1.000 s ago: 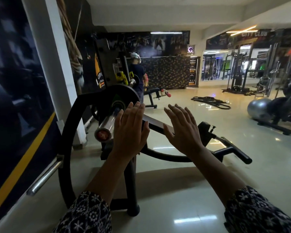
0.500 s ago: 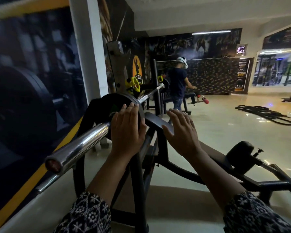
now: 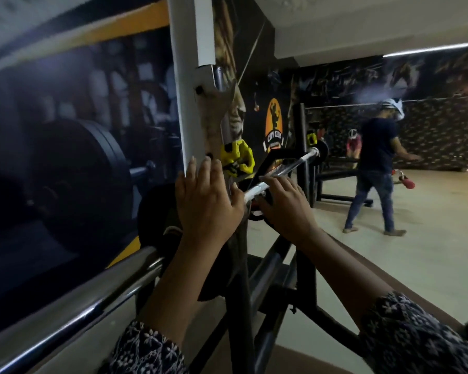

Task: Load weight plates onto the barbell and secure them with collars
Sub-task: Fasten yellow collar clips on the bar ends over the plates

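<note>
Left hand point(image 3: 206, 203): fingers point(image 3: 200, 171) straight, slightly spread, grasping nothing. The palm presses flat on the black round weight plate point(image 3: 154, 211).

The plate sits on the chrome steel barbell point(image 3: 79, 314), at the inner end of the thick loading end. Most of its face is hidden behind hand and forearm, and the hub is not visible.

Right hand point(image 3: 284, 211): fingers point(image 3: 278, 184) bent over the thinner bar shaft just beyond the plate, thumb underneath. Blur here; cannot tell whether they clasp the shaft or only rest on it.

The barbell lies across the black steel rack frame point(image 3: 268, 268). Its near end is cut off at the lower-left edge.

Yellow plastic clamp collar point(image 3: 237, 160): just above the left fingertips by the rack upright, off the bar. Its attachment is unclear.

Second yellow collar point(image 3: 311, 138): near the bar's far end, too small to detail.

Background: person in dark shirt point(image 3: 377, 147), blurred.
</note>
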